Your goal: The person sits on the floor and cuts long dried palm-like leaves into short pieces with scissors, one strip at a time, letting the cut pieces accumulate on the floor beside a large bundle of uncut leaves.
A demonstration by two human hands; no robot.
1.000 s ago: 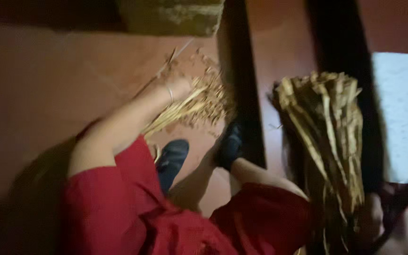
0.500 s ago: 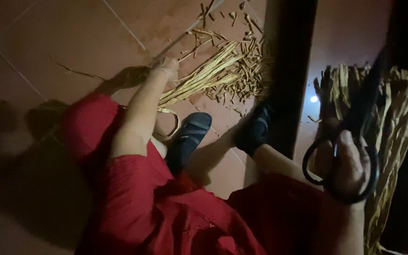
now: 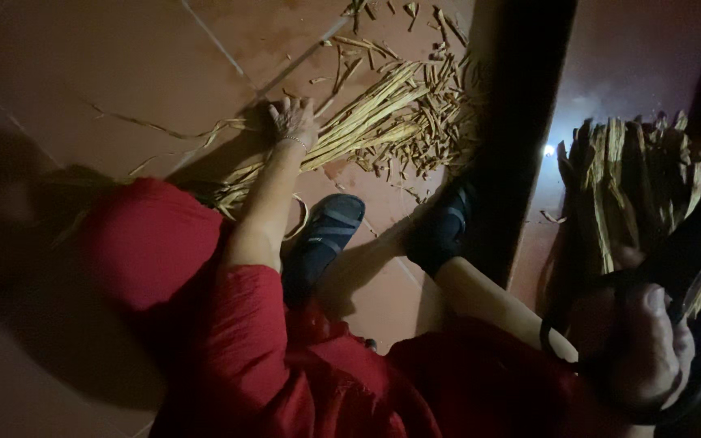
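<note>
- Your left hand (image 3: pixel 292 122) presses, fingers spread, on the loose pile of pale dry straw-like strips (image 3: pixel 367 122) on the red tiled floor (image 3: pixel 107 73) — gathering, I judge.
- Your right hand (image 3: pixel 638 349) grips large black-handled scissors (image 3: pixel 675 268) beside an upright strip bundle (image 3: pixel 634 178).
- Next: close fingers round a handful.

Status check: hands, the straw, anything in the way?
Left hand flat on loose straw pile on floor. Right hand gripping black scissors beside upright straw bundle. Sandalled feet below pile.

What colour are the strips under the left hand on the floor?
The strips under the left hand are pale straw-yellow, seen in the head view against reddish-brown floor tiles.
</note>
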